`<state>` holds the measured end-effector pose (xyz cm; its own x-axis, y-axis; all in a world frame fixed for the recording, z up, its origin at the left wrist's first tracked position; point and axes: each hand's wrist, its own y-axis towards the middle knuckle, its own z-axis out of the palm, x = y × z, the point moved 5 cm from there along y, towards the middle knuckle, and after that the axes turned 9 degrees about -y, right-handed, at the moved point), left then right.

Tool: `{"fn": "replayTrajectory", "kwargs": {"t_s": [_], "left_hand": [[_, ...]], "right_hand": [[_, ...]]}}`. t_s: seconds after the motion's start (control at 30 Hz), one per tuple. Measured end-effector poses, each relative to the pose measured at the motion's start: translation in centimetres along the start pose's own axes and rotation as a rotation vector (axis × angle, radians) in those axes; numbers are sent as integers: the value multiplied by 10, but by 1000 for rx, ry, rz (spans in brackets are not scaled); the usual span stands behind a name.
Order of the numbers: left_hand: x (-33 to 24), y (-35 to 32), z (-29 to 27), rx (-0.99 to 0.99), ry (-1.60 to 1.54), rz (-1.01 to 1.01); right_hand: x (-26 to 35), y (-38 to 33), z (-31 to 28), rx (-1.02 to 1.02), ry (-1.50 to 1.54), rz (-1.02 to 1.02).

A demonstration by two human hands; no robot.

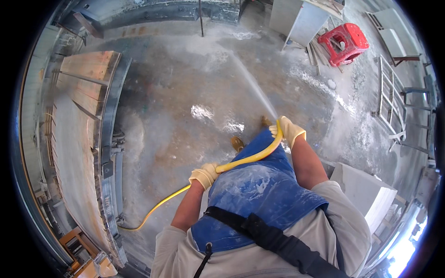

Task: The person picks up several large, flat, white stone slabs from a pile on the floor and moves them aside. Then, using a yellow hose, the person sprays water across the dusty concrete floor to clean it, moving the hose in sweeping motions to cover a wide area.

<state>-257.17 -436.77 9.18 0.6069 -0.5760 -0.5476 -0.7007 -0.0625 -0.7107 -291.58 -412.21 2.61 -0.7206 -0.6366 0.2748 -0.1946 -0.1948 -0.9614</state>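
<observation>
A yellow hose runs across the front of my blue apron, held in both gloved hands. My right hand, in a cream glove, is closed round the hose near its outlet. From there a white spray of water shoots forward and a little left onto the wet floor. Lower and to the left, my left hand, in a matching glove, grips the hose farther back. Behind that hand the hose drops to the floor and trails left toward the stone-laden bench.
A long bench with a stone slab stands at left. Far right are a red plastic stool and a pale cabinet. A white metal frame leans at right; a white block sits beside me. A thin pole stands ahead.
</observation>
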Motion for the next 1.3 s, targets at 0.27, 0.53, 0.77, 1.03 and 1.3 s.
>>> {"fn": "replayTrajectory", "kwargs": {"t_s": [0.27, 0.53, 0.77, 1.03, 1.3], "left_hand": [[0, 7, -4, 5, -1, -41], [-5, 1, -12, -33, -44, -83], [-18, -5, -24, -36, -61, -90], [-3, 21, -16, 41, -59, -86], [6, 42, -8, 17, -7, -15]], "right_hand": [[-2, 68, -6, 136, -16, -155], [39, 98, 13, 117, -86, 20], [42, 85, 14, 50, 42, -2], [-23, -3, -10, -277, 415, 71], [-20, 4, -24, -407, 525, -20]]}}
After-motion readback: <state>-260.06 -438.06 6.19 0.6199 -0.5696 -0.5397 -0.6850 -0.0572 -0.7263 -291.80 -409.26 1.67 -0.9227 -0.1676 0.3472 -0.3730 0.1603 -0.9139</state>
